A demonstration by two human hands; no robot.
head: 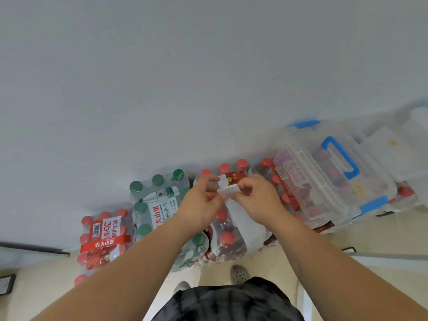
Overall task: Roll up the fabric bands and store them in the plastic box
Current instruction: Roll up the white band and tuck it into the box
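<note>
white wall [208, 66]; one clear blue-handled plastic box [320, 189], one white fabric band [228, 189].
band pinched between left hand [201, 201] and right hand [259, 200].

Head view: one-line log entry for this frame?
phase: rolling | left hand: pinches white band | right hand: pinches white band | plastic box: lid on
</note>
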